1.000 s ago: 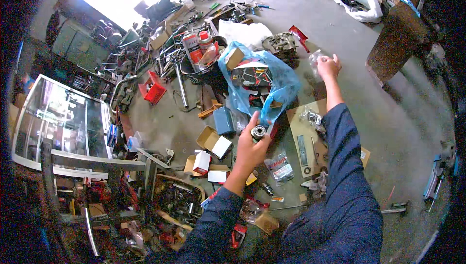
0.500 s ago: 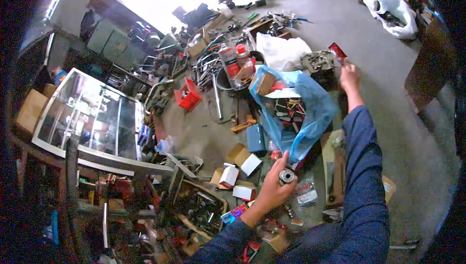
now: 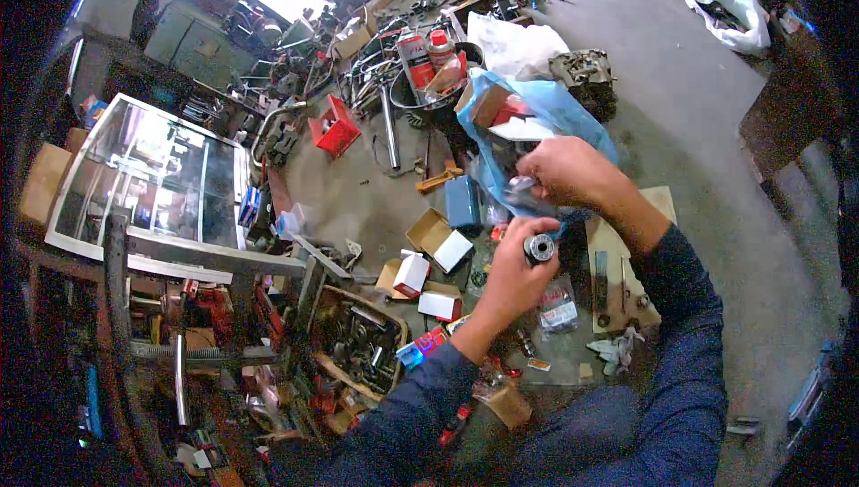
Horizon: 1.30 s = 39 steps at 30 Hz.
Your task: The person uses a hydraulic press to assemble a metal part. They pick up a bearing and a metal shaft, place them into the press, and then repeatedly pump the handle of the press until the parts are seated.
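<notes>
My left hand (image 3: 514,277) is wrapped round a small round metal part (image 3: 540,248) with a ringed, bearing-like end facing up. Just above it, my right hand (image 3: 568,174) reaches over the open blue plastic bag (image 3: 593,129), its fingers curled together. Something greyish and shiny (image 3: 522,190) shows at those fingertips, too blurred to name. Inside the bag are a cardboard box (image 3: 489,109) and a white-and-red packet (image 3: 523,129); my right hand hides the rest. Below my left hand lies a clear packet (image 3: 558,312) with a white label.
Opened small boxes (image 3: 431,241) lie left of my left hand. Behind them are a red bin (image 3: 335,127) and a black bucket (image 3: 403,93) holding spray cans. A metal engine part (image 3: 583,75) and white bag (image 3: 514,44) stand beyond. A glass-topped case (image 3: 161,187) is at left.
My right hand has come back from beside the engine part to over the blue bag. The red piece near it there no longer shows. My left hand keeps the metal part, slightly higher in view.
</notes>
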{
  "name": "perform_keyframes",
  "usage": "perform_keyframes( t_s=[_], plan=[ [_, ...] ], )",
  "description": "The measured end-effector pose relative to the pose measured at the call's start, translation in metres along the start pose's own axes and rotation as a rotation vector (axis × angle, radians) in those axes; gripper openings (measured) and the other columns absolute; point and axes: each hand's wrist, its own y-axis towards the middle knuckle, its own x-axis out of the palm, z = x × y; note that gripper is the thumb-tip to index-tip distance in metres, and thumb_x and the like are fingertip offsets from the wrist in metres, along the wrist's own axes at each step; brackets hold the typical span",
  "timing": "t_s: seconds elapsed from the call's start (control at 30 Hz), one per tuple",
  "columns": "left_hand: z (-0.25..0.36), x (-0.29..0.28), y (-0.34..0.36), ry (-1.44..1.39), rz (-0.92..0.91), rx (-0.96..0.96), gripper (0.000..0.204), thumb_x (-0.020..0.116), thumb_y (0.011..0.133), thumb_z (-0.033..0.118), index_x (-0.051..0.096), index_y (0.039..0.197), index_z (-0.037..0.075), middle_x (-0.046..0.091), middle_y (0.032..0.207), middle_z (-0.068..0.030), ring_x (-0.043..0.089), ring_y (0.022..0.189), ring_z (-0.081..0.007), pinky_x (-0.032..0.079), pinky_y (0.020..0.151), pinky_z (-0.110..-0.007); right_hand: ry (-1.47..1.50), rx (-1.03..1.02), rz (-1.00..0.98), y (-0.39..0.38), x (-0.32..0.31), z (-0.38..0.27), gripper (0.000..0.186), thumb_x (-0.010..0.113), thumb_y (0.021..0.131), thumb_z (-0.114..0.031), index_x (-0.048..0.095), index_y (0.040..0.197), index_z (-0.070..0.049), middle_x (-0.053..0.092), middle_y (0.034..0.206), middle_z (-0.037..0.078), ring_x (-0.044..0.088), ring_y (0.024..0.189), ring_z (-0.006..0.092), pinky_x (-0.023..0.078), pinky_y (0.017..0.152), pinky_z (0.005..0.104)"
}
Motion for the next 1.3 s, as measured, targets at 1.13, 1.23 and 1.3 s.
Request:
perform_keyframes(
  t_s=[1.13, 1.23, 1.3],
  plan=[
    [-0.152, -0.484, -0.305, 0.281, 0.258, 0.083, 0.013, 0.059, 0.088, 0.016, 0.059, 0.086, 0.004, 0.059, 0.075, -0.0033, 0.053, 0.061, -0.0132, 0.044, 0.053, -0.030, -0.046, -0.309, -0.494, 0.192, 0.065, -0.385, 0.068, 0.068, 0.085, -0.030, 0.035, 0.140, -0.008, 0.062, 0.115, 0.020, 0.062, 0.099, 0.0284, 0.050, 0.086, 0.0376],
    [-0.134, -0.466, -0.301, -0.248, 0.533, -0.344, 0.010, 0.062, 0.087, 0.013, 0.060, 0.087, 0.004, 0.060, 0.076, -0.0020, 0.052, 0.059, -0.0118, 0.042, 0.050, -0.030, 0.352, -0.187, -0.339, 0.186, 0.108, -0.398, 0.062, 0.066, 0.087, -0.025, 0.038, 0.138, -0.006, 0.065, 0.109, 0.016, 0.062, 0.096, 0.0214, 0.050, 0.084, 0.0340],
    [-0.174, -0.485, -0.333, -0.838, 0.528, -0.461, 0.025, 0.055, 0.089, 0.024, 0.059, 0.099, 0.001, 0.062, 0.091, -0.0078, 0.056, 0.080, -0.0184, 0.044, 0.070, -0.035, 0.766, -0.119, -0.229, 0.180, 0.158, -0.407, 0.053, 0.066, 0.088, -0.023, 0.045, 0.134, -0.005, 0.067, 0.101, 0.011, 0.062, 0.091, 0.0166, 0.050, 0.081, 0.0310]
  ],
)
